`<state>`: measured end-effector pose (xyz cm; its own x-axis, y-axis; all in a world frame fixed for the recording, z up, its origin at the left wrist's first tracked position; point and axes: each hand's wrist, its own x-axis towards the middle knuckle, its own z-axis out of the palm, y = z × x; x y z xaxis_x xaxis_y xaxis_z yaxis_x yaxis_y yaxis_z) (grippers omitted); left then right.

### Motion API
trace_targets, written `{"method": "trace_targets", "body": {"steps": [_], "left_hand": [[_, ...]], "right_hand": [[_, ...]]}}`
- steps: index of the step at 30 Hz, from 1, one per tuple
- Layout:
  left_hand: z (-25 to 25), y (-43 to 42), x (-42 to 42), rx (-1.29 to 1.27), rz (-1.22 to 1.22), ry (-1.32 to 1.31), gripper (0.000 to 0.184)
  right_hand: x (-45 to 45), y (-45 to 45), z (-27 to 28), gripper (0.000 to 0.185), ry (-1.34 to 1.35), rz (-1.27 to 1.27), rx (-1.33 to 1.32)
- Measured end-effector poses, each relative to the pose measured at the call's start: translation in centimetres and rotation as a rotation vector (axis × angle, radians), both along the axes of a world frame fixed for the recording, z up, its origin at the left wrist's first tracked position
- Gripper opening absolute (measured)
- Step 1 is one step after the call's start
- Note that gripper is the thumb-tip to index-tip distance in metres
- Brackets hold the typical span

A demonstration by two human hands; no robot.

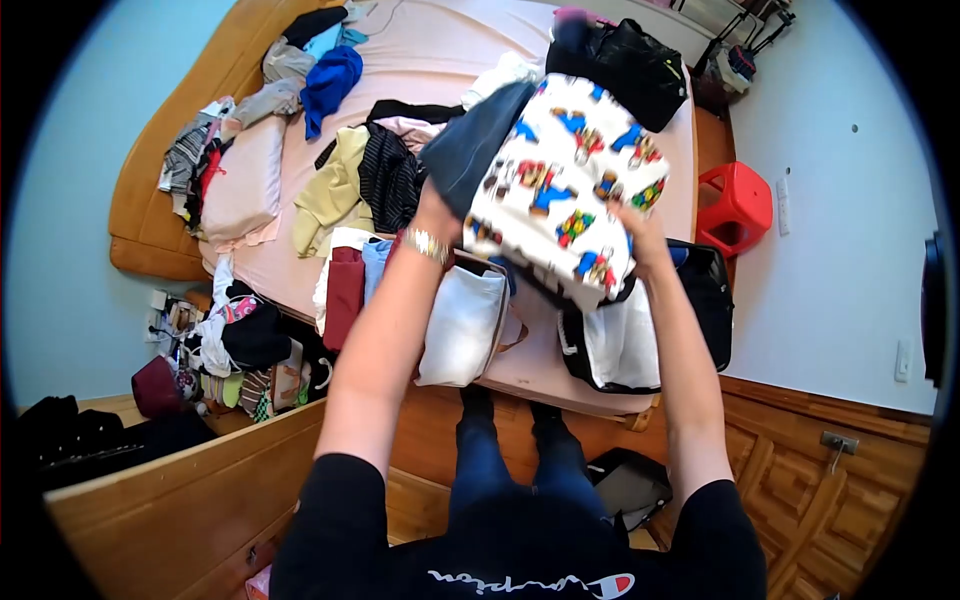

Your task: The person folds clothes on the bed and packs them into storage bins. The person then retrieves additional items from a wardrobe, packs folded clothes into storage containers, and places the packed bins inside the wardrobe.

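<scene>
I hold up a white folded garment (550, 185) printed with cartoon figures, above the near edge of the bed. A dark blue-grey garment (478, 145) sticks out from its left side. My left hand (438, 215) grips the left edge at the dark garment, its fingers mostly hidden behind the cloth. At the right edge, my right hand (640, 232) clasps the printed garment with its thumb on top. Below the bundle stand a white fabric storage bag (460, 325) and an open black bag (695, 310) with white cloth inside.
Loose clothes, among them a yellow garment (335, 185) and a blue one (330, 85), lie across the bed (430, 45). A black plastic bag (635, 75) sits at the far right corner. A red stool (735, 208) stands by the wall. An open drawer (200, 460) is at lower left.
</scene>
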<state>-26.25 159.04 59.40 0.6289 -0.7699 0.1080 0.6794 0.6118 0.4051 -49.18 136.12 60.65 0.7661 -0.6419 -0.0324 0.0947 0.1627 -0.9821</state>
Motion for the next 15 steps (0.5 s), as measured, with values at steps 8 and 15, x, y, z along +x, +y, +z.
{"method": "trace_targets", "body": {"steps": [8, 15], "left_hand": [[-9.2, 10.9, 3.3, 1.086, 0.621, -1.345, 0.054], [-19.3, 19.5, -7.1, 1.652, -0.160, -1.733, 0.145]], "right_hand": [[15.3, -9.4, -16.0, 0.081, 0.523, -0.048, -0.304], [20.3, -4.9, -23.2, 0.068, 0.979, -0.569, -1.385]]}}
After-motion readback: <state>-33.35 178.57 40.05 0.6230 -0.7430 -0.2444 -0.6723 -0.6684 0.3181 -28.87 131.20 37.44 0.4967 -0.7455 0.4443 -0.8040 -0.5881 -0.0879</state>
